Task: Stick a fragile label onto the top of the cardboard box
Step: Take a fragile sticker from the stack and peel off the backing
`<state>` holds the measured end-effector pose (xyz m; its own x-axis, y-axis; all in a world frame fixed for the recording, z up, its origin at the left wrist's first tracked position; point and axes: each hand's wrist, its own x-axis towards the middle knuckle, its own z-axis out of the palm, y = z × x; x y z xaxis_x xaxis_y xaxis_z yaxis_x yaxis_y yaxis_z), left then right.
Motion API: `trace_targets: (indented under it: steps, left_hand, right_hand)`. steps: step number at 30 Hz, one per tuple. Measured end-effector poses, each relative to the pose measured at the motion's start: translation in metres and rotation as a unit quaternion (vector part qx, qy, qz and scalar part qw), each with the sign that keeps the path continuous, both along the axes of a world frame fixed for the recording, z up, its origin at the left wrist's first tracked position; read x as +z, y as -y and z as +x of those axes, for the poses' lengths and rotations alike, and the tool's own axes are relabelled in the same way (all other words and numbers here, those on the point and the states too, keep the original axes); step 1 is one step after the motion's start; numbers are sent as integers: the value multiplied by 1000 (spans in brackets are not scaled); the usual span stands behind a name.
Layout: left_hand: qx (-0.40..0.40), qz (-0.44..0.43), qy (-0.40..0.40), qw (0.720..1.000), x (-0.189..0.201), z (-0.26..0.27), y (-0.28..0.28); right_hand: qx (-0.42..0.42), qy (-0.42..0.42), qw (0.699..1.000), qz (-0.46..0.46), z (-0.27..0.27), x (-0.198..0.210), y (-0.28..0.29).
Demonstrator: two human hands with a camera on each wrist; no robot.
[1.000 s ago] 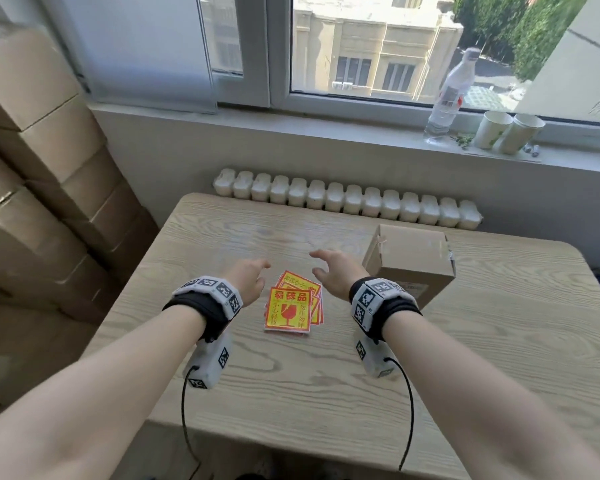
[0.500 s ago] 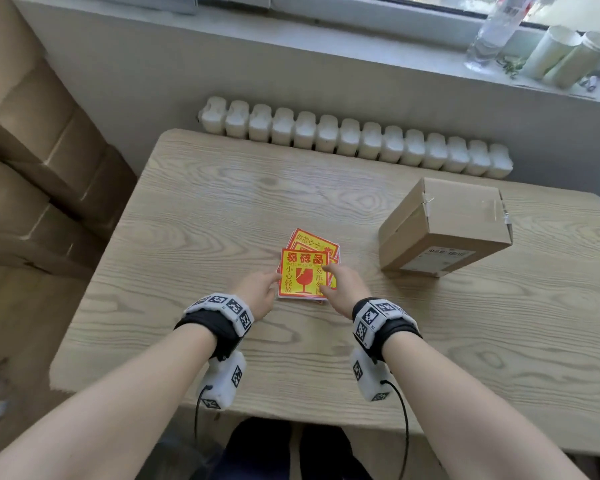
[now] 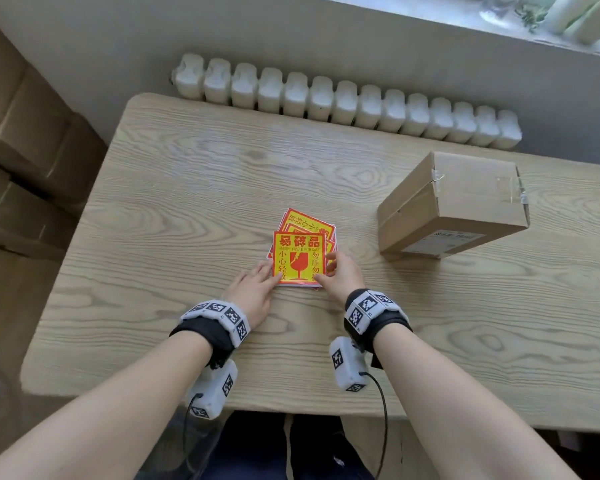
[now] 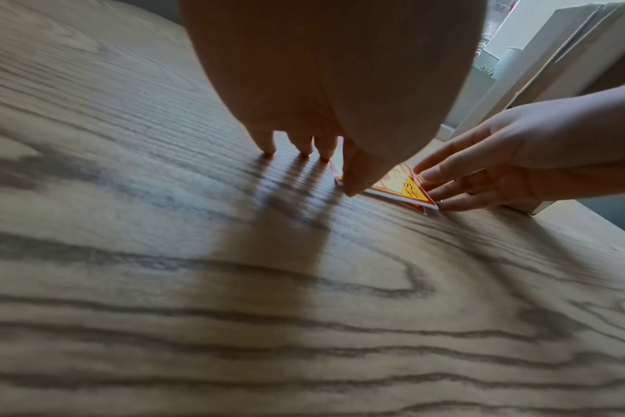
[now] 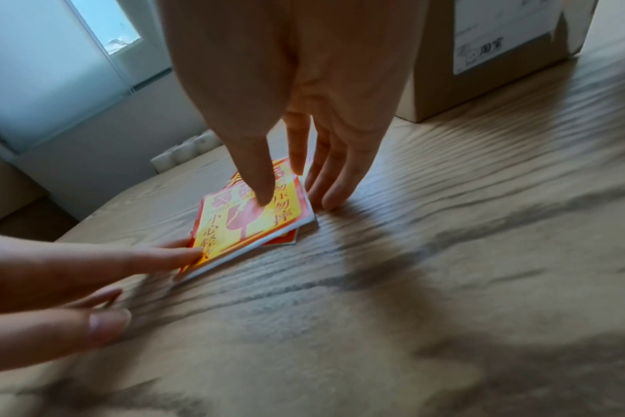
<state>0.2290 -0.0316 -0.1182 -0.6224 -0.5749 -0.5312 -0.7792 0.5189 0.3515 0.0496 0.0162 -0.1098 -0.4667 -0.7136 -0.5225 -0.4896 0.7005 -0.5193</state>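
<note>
A small stack of red-and-yellow fragile labels [image 3: 299, 256] lies in the middle of the wooden table [image 3: 187, 202]. My left hand [image 3: 253, 289] rests flat with straight fingers, its fingertip touching the near left corner of the top label [image 5: 246, 223]. My right hand [image 3: 340, 271] has its thumb laid on the top label and its straight fingers against the stack's right edge [image 4: 404, 189]. The taped brown cardboard box [image 3: 465, 199] stands to the right of the labels, apart from both hands; a white printed slip shows on its near side [image 5: 489, 56].
A white radiator [image 3: 343, 102] runs behind the table's far edge. Large cardboard cartons [image 3: 25, 150] are stacked on the floor at the left. Paper cups and a bottle stand on the windowsill [image 3: 568, 15] at the top right.
Both hands have come down from hovering beside the labels and now touch the stack. The head view has tilted downward, so the window has left the frame.
</note>
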Motion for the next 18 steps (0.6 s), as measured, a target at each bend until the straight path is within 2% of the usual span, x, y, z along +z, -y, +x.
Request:
trace_targets:
  steps: [11, 18]
  left_hand:
    - [19, 31, -1, 999, 2, -2, 1]
    - [64, 66, -37, 995, 16, -6, 6]
  right_hand:
    - [-102, 102, 990, -6, -8, -9, -3]
    - [-91, 135, 986, -35, -15, 6, -8]
